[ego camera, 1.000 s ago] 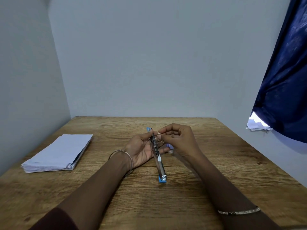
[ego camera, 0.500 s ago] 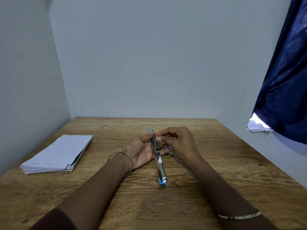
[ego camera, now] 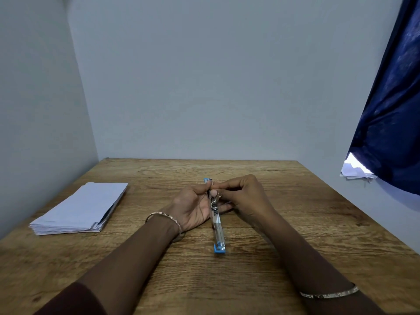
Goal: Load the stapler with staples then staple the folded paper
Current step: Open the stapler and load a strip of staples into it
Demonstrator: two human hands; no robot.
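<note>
A blue and silver stapler lies swung fully open in a long line on the wooden table, its near blue end pointing toward me. My left hand cups its far half from the left, thumb on the metal rail. My right hand is pinched at the rail's far part from the right; whether a strip of staples sits between the fingertips is too small to tell. A stack of folded white paper lies at the table's left side, apart from both hands.
Grey walls close the table on the left and back. A dark blue curtain hangs at the right, with some white paper sheets showing under its lower edge.
My right hand has shifted slightly forward and its fingertips have closed in on the stapler's rail. The stapler and my left hand have barely moved.
</note>
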